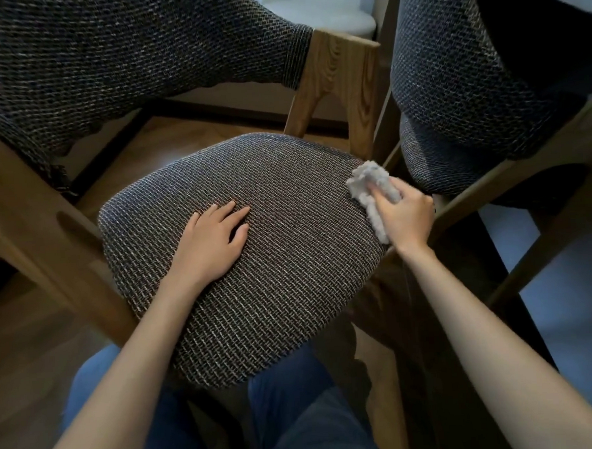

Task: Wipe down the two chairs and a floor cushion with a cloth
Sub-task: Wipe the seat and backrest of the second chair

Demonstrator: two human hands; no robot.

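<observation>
The right hand [405, 215] grasps a crumpled pale cloth [371, 189] and presses it onto the right edge of the woven seat [289, 259]. The left hand [213, 237] lies released and flat on the seat, left of its middle. Behind the seat rises its fabric backrest [125, 61]; just right of the seat stands chair 2 [469, 95].

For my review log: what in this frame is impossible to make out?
Head view only.
- Second chair: cut by the right edge, partly in shadow.
- Near chair's backrest: cut by top and left edges.
- Cloth: partly hidden under the right hand.
- Seat beneath the left hand: covered.
- Pale round thing behind: cut by the top edge; unclear whether it is the cushion.
</observation>
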